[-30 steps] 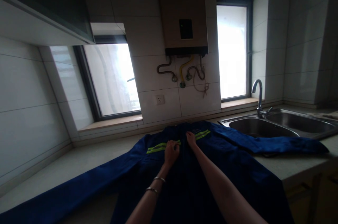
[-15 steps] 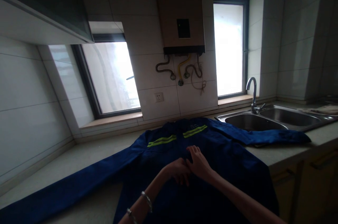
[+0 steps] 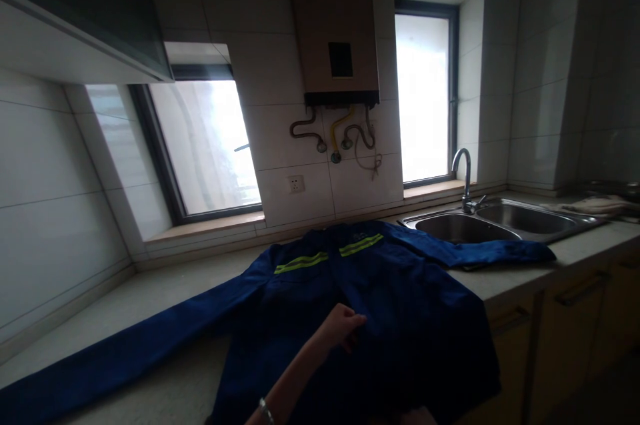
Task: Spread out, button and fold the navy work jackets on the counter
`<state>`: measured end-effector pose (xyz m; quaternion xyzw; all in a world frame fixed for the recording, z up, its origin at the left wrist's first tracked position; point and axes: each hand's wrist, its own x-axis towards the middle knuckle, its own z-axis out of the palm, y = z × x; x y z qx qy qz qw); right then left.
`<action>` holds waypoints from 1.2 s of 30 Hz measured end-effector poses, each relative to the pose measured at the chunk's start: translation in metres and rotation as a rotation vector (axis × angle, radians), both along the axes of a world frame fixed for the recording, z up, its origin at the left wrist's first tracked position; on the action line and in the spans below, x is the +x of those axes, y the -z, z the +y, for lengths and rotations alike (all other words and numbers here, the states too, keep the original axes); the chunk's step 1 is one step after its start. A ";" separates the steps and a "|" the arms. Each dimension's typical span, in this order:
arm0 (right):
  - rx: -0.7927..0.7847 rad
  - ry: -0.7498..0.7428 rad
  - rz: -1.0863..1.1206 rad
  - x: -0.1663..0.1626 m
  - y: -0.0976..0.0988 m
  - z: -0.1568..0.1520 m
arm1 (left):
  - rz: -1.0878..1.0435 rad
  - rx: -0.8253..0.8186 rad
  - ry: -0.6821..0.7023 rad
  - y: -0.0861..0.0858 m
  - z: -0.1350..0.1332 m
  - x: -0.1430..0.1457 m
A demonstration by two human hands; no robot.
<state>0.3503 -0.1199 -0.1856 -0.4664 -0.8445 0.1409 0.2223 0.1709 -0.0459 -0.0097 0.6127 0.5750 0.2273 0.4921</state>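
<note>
A dark blue work jacket with yellow-green reflective stripes lies spread flat on the pale countertop, its hem hanging over the front edge. One sleeve stretches far to the left; the other sleeve runs right in front of the sink. My left hand, with a bracelet on the wrist, rests on the jacket's front near the centre line, fingers curled onto the fabric. My right hand is out of the picture.
A double steel sink with a curved tap sits at the right. A water heater with hoses hangs on the tiled wall above a socket, between two windows. Some cloth lies far right.
Both hands slid from the striped chest toward me down the jacket's front. The right hand has dropped out of view; the left stays on the fabric. The camera has shifted slightly.
</note>
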 end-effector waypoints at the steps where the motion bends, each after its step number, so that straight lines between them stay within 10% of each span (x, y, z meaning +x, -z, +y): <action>1: -0.007 0.006 0.008 -0.003 -0.006 -0.001 | -0.017 0.018 0.005 -0.003 -0.001 -0.001; 13: -0.242 -0.156 -0.017 0.018 -0.083 -0.033 | -0.016 0.351 -0.048 -0.014 -0.012 -0.002; 19: -0.377 -0.044 0.471 0.045 -0.161 -0.065 | 0.528 0.779 -0.091 -0.084 -0.058 0.002; 25: -0.461 -0.032 0.968 0.037 -0.217 -0.049 | 0.676 0.978 0.580 -0.133 -0.142 0.027; 30: -0.413 -0.044 1.136 0.029 -0.238 -0.034 | 0.789 1.092 0.523 -0.117 -0.141 0.037; 36: -0.172 -0.283 0.805 0.036 -0.264 -0.049 | 0.517 1.043 0.624 -0.131 -0.118 0.014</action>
